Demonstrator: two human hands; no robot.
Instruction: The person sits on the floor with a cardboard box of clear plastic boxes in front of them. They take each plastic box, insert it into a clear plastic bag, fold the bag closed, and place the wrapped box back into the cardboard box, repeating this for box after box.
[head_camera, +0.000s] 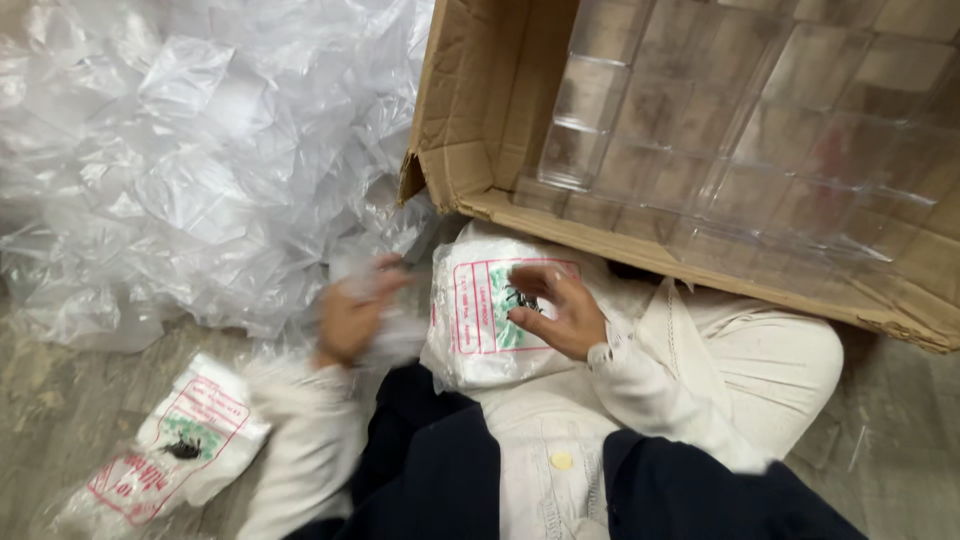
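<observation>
The biggest thing here is the heap of crumpled clear plastic bags (190, 150) that fills the upper left of the frame, loose and empty as far as I can see, spilling down onto the grey floor (40, 400). Next to it, across the upper right, a brown cardboard box (470, 110) lies tipped on its side with its open mouth toward the person; inside it sit rows of clear square plastic containers (720, 130), packed edge to edge, and I cannot tell whether anything is in them. Below the box's lower edge the person sits on the floor in cream trousers and a dark top, one knee (770, 370) reaching under the box toward the right. On the lap, in the middle of the frame, rests a white packet of folded bags (480, 310) with a red printed frame and a green and black mark, its wrapper open at the top. The right hand (555, 310) lies on the right side of that packet, fingers curled and pinching at its top layer. The left hand (350, 315), just left of centre and blurred, is closed around a thin clear bag (385, 300), held just beside the packet at the edge of the heap. A second packet (185, 440) of the same kind, sealed and lying flat, sits on the floor in the lower left, well apart from both hands.
</observation>
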